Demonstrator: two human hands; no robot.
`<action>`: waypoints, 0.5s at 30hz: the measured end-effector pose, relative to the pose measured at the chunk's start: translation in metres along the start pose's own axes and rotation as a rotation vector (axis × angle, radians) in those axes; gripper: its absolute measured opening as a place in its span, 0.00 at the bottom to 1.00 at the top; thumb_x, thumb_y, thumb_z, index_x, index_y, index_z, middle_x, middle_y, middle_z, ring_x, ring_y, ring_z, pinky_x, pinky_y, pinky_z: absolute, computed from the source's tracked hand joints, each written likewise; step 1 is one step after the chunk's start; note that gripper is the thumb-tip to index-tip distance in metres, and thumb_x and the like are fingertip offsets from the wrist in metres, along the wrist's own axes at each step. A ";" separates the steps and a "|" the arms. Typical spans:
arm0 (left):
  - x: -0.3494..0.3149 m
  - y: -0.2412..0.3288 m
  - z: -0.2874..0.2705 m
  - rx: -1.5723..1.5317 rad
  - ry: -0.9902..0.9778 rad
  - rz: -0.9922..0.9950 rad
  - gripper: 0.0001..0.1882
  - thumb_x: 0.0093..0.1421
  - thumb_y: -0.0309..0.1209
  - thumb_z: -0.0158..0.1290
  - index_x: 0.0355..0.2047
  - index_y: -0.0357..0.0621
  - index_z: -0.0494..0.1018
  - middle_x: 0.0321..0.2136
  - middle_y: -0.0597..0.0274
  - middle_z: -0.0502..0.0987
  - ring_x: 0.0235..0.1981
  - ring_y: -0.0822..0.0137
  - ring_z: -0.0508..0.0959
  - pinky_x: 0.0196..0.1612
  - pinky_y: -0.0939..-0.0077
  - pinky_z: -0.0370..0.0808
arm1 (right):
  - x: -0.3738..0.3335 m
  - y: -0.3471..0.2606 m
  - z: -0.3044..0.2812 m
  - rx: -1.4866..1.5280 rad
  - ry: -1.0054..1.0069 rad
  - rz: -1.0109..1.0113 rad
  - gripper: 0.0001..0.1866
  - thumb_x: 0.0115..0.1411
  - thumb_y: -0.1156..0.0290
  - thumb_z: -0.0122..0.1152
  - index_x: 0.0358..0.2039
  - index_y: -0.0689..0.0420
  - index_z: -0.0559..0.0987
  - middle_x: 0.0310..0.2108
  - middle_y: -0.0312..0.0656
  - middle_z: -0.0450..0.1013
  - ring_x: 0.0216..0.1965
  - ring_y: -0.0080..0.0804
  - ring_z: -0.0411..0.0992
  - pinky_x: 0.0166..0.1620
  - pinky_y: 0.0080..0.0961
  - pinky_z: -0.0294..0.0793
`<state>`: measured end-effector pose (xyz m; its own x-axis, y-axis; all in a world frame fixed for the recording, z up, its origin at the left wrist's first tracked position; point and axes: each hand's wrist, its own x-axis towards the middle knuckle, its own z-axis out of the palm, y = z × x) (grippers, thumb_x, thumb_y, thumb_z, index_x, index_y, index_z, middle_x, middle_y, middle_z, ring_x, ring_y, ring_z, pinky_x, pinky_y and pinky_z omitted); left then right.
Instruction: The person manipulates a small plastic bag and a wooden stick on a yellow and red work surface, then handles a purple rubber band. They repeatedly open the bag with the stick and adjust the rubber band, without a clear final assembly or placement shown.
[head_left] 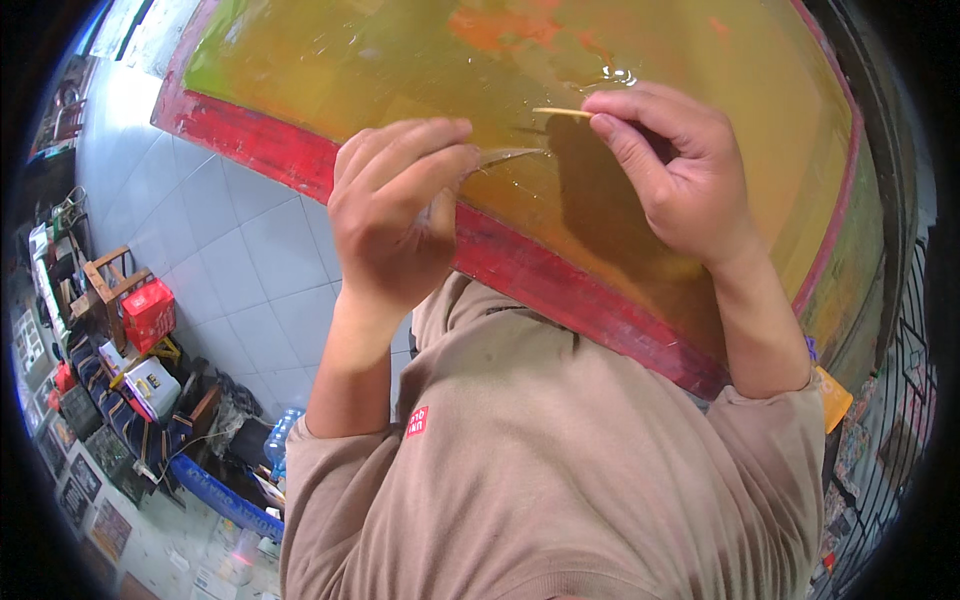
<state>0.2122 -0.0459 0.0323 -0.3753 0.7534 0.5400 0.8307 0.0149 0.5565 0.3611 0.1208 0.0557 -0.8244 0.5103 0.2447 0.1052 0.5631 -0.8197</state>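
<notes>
My right hand (690, 175) pinches a thin pale wooden stick (562, 111) between thumb and fingers. The stick's free end points left, over a glossy olive-yellow panel (790, 200). Nearer the front edge, my left hand (395, 210) is closed, its fingers bent together. From its fingertips a thin, pointed, pale translucent piece (512, 156) sticks out to the right; I cannot make out its exact kind. The tip of this piece lies below the stick and apart from it. Under my right hand a dark shadow falls on the panel.
A red border (560, 285) runs along the panel's near edge, against my shirt. Orange patches (505, 28) mark its far part. On the left are a grey tiled floor (265, 260), a wooden stool (108, 280), a red bag (149, 314) and a blue-tinted water bottle (280, 440).
</notes>
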 end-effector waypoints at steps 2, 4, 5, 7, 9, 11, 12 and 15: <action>-0.002 -0.005 0.001 -0.069 0.029 0.069 0.10 0.42 0.17 0.56 0.27 0.42 0.77 0.30 0.60 0.78 0.30 0.61 0.77 0.35 0.70 0.70 | 0.001 -0.006 0.001 -0.005 -0.030 0.024 0.04 0.54 0.79 0.60 0.30 0.61 0.80 0.20 0.41 0.70 0.20 0.29 0.67 0.25 0.24 0.64; -0.005 -0.009 0.002 -0.111 0.053 0.108 0.11 0.41 0.16 0.55 0.27 0.41 0.77 0.30 0.59 0.78 0.28 0.61 0.77 0.34 0.70 0.70 | 0.004 -0.011 0.005 0.003 -0.062 0.025 0.04 0.53 0.80 0.60 0.31 0.62 0.80 0.20 0.39 0.69 0.20 0.26 0.65 0.24 0.23 0.62; -0.007 -0.009 0.003 -0.119 0.060 0.114 0.11 0.41 0.16 0.55 0.27 0.40 0.77 0.30 0.59 0.78 0.28 0.61 0.77 0.33 0.70 0.71 | 0.005 -0.012 0.007 0.014 -0.077 0.017 0.05 0.54 0.82 0.60 0.31 0.63 0.80 0.21 0.37 0.68 0.21 0.23 0.64 0.24 0.20 0.61; -0.008 -0.010 0.002 -0.132 0.068 0.124 0.12 0.41 0.16 0.55 0.28 0.40 0.77 0.29 0.58 0.77 0.26 0.61 0.76 0.32 0.69 0.71 | 0.010 -0.015 0.011 -0.001 -0.109 -0.003 0.06 0.53 0.84 0.60 0.32 0.63 0.81 0.21 0.36 0.67 0.21 0.20 0.63 0.24 0.19 0.59; -0.008 -0.010 0.001 -0.140 0.064 0.132 0.12 0.40 0.16 0.55 0.29 0.39 0.77 0.28 0.59 0.77 0.26 0.61 0.75 0.32 0.69 0.71 | 0.017 -0.016 0.013 -0.051 -0.140 -0.025 0.07 0.52 0.84 0.60 0.31 0.62 0.81 0.22 0.37 0.68 0.21 0.22 0.63 0.24 0.20 0.60; -0.009 -0.009 0.001 -0.127 0.078 0.148 0.13 0.40 0.16 0.55 0.29 0.39 0.77 0.27 0.59 0.77 0.25 0.61 0.74 0.32 0.69 0.71 | 0.025 -0.012 0.015 -0.065 -0.167 -0.129 0.08 0.50 0.85 0.61 0.32 0.61 0.81 0.22 0.39 0.67 0.21 0.25 0.63 0.24 0.21 0.60; -0.010 -0.009 0.001 -0.120 0.082 0.157 0.13 0.40 0.16 0.55 0.30 0.39 0.77 0.27 0.59 0.76 0.25 0.62 0.74 0.32 0.68 0.71 | 0.028 -0.011 0.017 -0.070 -0.178 -0.180 0.09 0.49 0.85 0.61 0.32 0.61 0.81 0.22 0.39 0.67 0.21 0.26 0.64 0.24 0.22 0.61; -0.011 -0.006 -0.002 -0.112 0.075 0.145 0.12 0.40 0.17 0.56 0.29 0.39 0.77 0.27 0.60 0.76 0.25 0.62 0.74 0.32 0.68 0.71 | 0.032 -0.008 0.020 -0.086 -0.203 -0.229 0.11 0.48 0.87 0.61 0.31 0.60 0.81 0.21 0.40 0.66 0.21 0.30 0.64 0.24 0.24 0.62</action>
<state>0.2106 -0.0551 0.0244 -0.2883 0.6913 0.6626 0.8290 -0.1661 0.5340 0.3224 0.1191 0.0598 -0.9254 0.2289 0.3022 -0.0562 0.7054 -0.7065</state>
